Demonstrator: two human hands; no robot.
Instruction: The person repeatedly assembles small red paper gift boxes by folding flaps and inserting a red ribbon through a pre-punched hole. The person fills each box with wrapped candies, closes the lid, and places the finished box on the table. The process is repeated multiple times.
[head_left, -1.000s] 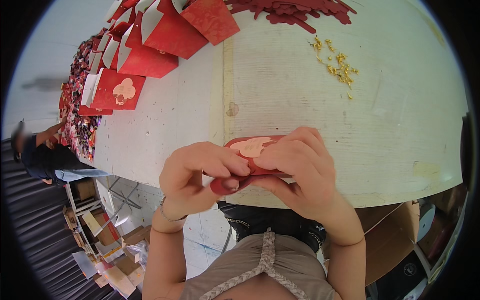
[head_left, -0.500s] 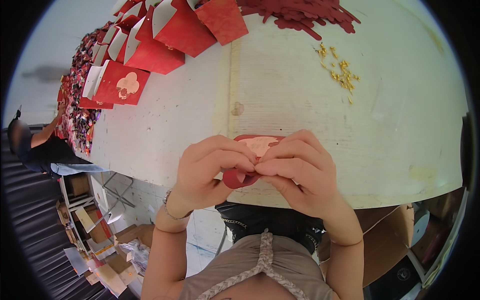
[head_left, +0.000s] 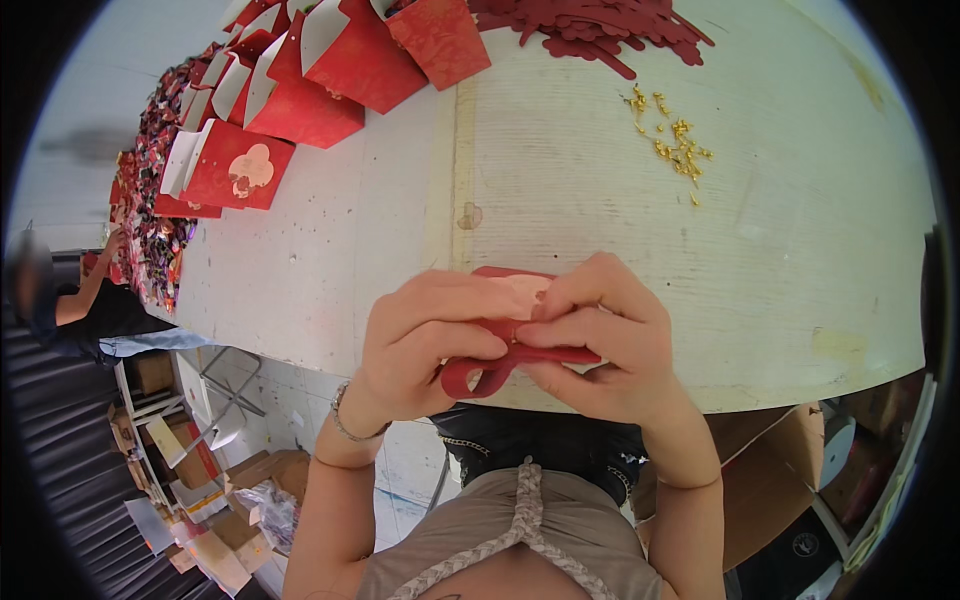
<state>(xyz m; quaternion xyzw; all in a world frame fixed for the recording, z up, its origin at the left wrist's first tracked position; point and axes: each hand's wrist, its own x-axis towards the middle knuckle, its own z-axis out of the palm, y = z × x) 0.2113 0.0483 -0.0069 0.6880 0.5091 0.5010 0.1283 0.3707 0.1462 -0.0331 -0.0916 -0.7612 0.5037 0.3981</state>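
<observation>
Between both hands, close to the table's near edge, is a dark red flat strip (head_left: 465, 379) bent into a loop, with another part sticking out to the right under my right fingers. My left hand (head_left: 415, 345) pinches it from the left, thumb and fingers closed. From the right, my right hand (head_left: 610, 340) grips it with its fingertips at the middle, where a tiny gold spot shows. Just beyond the fingertips a pink patch (head_left: 515, 292) on a red backing shows, partly covered by the hands.
Several red boxes (head_left: 325, 70) with white insides stand at the far left, beside a heap of small shiny wrapped pieces (head_left: 160, 150). A pile of dark red cut-outs (head_left: 610, 30) lies at the back. Small gold fasteners (head_left: 680, 145) are scattered right of centre. A person (head_left: 80, 300) works at far left.
The red strip's loop has opened wider and a second part now sticks out to the right. My right hand has shifted slightly, its fingertips still at the middle.
</observation>
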